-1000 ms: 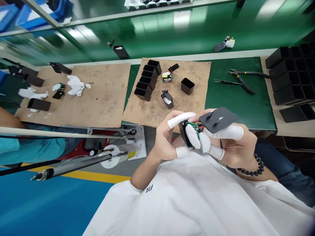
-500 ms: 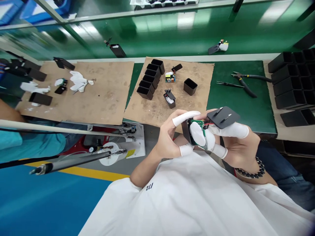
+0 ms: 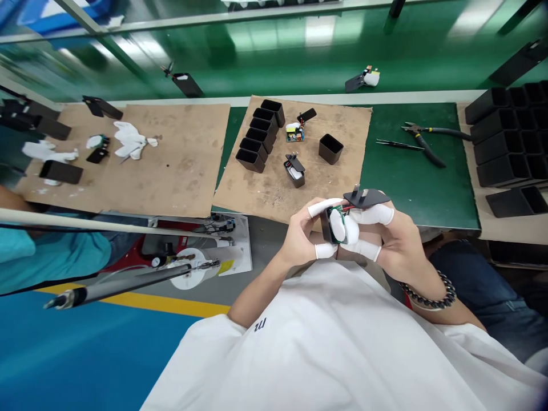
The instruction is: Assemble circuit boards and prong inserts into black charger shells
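Note:
My left hand (image 3: 302,235), with white finger cots on thumb and finger, is closed around a black plastic case (image 3: 327,226). The case lies on its side, its mouth facing right. In my right hand (image 3: 396,242), also in white finger cots, a green circuit board (image 3: 342,211) with white blobs is pinched, partly inside the case. A black cover with plug prongs (image 3: 366,198) hangs from the board by red wires, above my right fingers. Beyond my hands, an open black case (image 3: 330,149) and a case with its prong cover tilted (image 3: 294,171) stand on cardboard (image 3: 265,197).
A row of black cases (image 3: 259,137) and a loose circuit board (image 3: 295,132) are on the cardboard. Cutting pliers (image 3: 423,142) and tweezers (image 3: 399,145) lie to the right, before stacked cases (image 3: 499,140). A co-worker's teal sleeve (image 3: 64,251) shows at left.
The board has gone deeper into the case as my hands came closer together. The prong cover has tipped to a flatter angle and shifted left. My view has shifted slightly.

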A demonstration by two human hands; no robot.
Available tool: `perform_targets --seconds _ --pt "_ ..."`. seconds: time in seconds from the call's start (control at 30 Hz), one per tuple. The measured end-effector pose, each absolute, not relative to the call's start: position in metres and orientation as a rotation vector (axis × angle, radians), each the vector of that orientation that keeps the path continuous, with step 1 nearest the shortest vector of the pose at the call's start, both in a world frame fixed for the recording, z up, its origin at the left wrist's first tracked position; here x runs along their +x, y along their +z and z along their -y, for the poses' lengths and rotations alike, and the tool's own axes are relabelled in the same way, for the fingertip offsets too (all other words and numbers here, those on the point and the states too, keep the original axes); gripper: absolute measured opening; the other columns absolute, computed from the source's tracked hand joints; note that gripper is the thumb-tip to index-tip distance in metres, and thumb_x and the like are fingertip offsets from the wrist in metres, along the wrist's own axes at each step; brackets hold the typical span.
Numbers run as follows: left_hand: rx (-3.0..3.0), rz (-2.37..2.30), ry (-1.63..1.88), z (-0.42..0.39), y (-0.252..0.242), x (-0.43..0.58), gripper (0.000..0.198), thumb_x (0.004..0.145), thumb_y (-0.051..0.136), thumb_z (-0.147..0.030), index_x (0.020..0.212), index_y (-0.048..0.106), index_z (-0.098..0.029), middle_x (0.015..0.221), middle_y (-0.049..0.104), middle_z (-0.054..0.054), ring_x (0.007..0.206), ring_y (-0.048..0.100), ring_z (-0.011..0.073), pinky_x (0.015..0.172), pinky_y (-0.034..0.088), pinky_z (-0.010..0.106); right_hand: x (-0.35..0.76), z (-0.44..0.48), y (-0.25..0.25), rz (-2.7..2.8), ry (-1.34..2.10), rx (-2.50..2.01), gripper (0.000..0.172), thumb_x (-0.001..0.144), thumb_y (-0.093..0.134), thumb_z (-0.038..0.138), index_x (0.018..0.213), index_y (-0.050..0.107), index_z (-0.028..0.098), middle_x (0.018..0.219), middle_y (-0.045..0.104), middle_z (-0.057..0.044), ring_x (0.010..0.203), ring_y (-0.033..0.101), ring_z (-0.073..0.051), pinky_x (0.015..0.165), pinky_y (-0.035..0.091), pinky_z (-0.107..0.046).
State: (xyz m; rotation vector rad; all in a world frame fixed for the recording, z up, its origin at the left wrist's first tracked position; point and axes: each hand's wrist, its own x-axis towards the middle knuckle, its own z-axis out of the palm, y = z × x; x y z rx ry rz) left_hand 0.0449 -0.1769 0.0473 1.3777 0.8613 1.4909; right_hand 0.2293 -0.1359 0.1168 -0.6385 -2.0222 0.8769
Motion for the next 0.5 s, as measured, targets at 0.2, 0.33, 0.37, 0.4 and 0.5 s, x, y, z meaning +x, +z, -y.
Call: perform_targets --seconds 0.2,0.33,0.37,0.4,0.5 --pt "1.376 -0.824 1.541 0.179 0.052 0.049 0.069 0.066 0.079 -0.025 0.134 0.066 -0.026 0.123 0.069 0.006 0.112 0.067 0.0257 0.097 0.052 0.037 0.235 0.14 0.111 1.983 0.885 -0.627 0.021 0.087 0.075 0.022 0.103 0.063 0.028 0.11 0.073 -0.005 0.097 0.066 -0.026 0.09 0.055 -0.047" --pt "1.378 -0.858 1.569 0.181 0.059 0.048 0.069 0.065 0.079 -0.022 0.134 0.066 -0.025 0.124 0.067 0.007 0.115 0.065 0.0258 0.099 0.051 0.037 0.233 0.141 0.109 1.957 0.861 -0.573 0.034 0.084 0.077 0.018 0.113 0.064 0.03 0.118 0.073 -0.005 0.104 0.066 -0.028 0.093 0.054 -0.05" --pt "1.385 -0.867 1.572 0.181 0.06 0.048 0.07 0.065 0.079 -0.02 0.133 0.066 -0.025 0.125 0.067 0.007 0.116 0.064 0.0261 0.1 0.051 0.037 0.232 0.141 0.107 1.95 0.86 -0.561 0.037 0.083 0.078 0.017 0.115 0.065 0.03 0.12 0.073 -0.005 0.106 0.066 -0.028 0.095 0.054 -0.05" --pt "1.395 -0.872 1.571 0.181 0.062 0.048 0.07 0.065 0.08 -0.019 0.133 0.067 -0.025 0.124 0.067 0.007 0.116 0.065 0.0263 0.1 0.051 0.036 0.232 0.141 0.104 1.946 0.869 -0.55 0.04 0.083 0.079 0.017 0.117 0.066 0.031 0.12 0.073 -0.005 0.107 0.067 -0.028 0.095 0.055 -0.05" --pt "1.431 -0.891 1.56 0.181 0.068 0.047 0.069 0.063 0.081 -0.02 0.131 0.068 -0.025 0.121 0.068 0.006 0.111 0.066 0.0258 0.096 0.054 0.036 0.246 0.144 0.093 1.894 0.969 -0.614 0.037 0.085 0.081 0.024 0.119 0.069 0.033 0.117 0.074 -0.003 0.106 0.068 -0.025 0.096 0.058 -0.045"
